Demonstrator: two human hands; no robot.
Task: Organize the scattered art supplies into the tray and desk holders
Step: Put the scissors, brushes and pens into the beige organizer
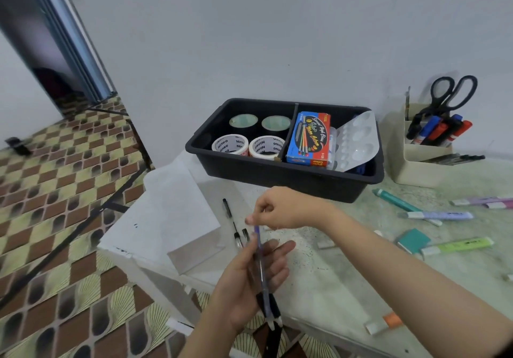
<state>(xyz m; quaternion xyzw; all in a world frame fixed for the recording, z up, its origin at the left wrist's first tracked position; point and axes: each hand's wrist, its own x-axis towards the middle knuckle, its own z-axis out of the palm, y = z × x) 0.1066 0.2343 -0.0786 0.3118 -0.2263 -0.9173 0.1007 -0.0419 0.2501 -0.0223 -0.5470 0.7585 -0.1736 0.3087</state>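
Blue pen [260,260] lies among other pens [274,309], held loosely by the left hand [249,282]; the right hand [280,207] pinches its top. Better align them, then carry to the holder [416,152] at two o'clock.

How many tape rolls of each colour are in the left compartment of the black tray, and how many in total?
White tape rolls: 2
Black tape rolls: 2
Total: 4
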